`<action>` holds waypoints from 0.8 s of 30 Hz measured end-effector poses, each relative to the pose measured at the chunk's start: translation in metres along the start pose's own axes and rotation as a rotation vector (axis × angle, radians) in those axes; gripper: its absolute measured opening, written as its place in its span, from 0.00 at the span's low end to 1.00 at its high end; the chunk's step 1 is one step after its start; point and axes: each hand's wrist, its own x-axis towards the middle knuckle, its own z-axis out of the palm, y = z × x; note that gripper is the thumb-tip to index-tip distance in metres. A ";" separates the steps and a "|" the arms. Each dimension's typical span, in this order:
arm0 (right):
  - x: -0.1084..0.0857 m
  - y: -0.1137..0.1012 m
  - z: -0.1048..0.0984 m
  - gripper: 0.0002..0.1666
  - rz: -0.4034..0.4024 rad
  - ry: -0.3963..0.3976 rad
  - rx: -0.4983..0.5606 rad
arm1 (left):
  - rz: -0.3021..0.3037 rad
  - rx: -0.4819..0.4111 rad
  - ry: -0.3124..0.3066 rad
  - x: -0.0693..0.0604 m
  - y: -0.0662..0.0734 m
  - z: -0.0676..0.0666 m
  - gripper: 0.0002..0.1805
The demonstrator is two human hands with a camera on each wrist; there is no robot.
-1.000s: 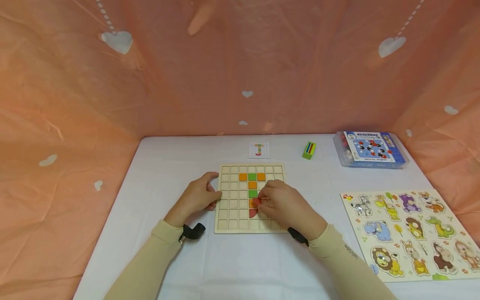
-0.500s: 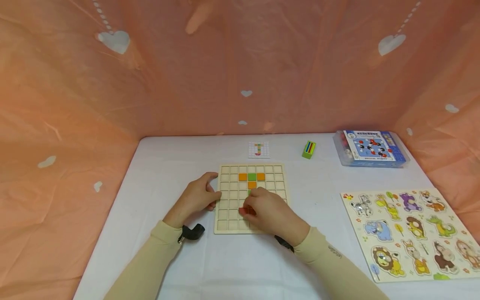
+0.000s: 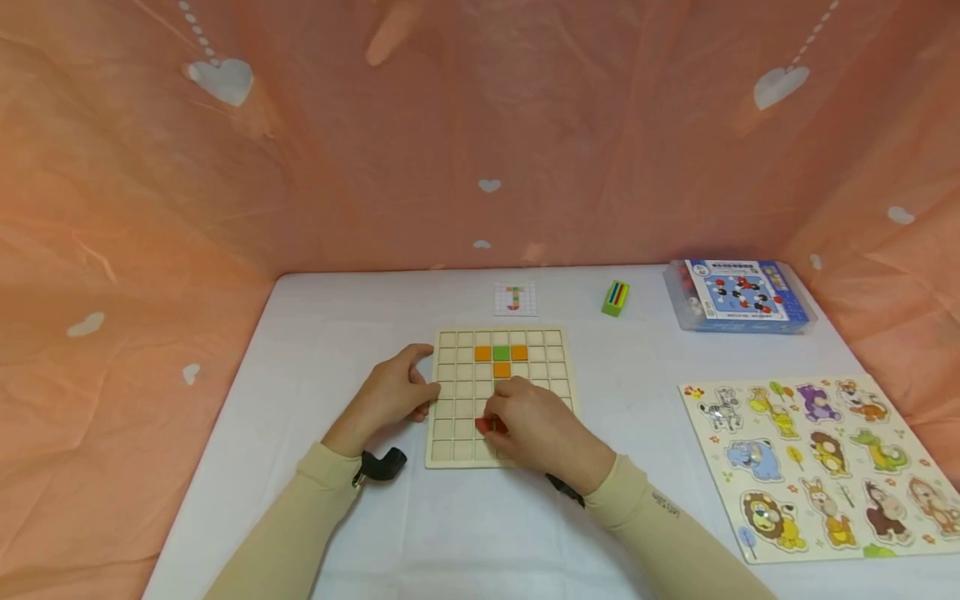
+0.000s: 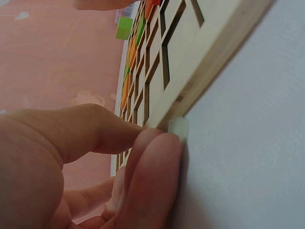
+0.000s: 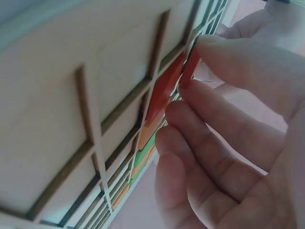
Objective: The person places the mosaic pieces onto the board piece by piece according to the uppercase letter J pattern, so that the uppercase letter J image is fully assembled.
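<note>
A wooden grid board (image 3: 465, 446) lies on the white table. Orange and green square tiles (image 3: 501, 353) sit in its cells in a T shape, and the lower part of the figure is under my right hand in the head view. My right hand (image 3: 536, 425) pinches a red tile (image 5: 191, 64) between thumb and index finger, just above the board. Another red tile (image 5: 164, 88) lies in a cell beside it. My left hand (image 3: 386, 392) grips the board's left edge, thumb and fingertips close together there in the left wrist view.
Behind the board lie a small pattern card (image 3: 514, 298) and a green block (image 3: 616, 298) with coloured stripes. A clear box (image 3: 738, 296) with a molecule picture stands back right. An animal puzzle board (image 3: 821, 467) lies at the right.
My right hand has moved left across the board with the red tile, then stayed nearly in place, a touch lower. The left hand has kept its place at the edge.
</note>
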 end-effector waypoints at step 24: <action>0.000 0.004 -0.002 0.07 0.004 0.008 -0.004 | -0.005 -0.015 0.014 -0.001 -0.003 0.001 0.39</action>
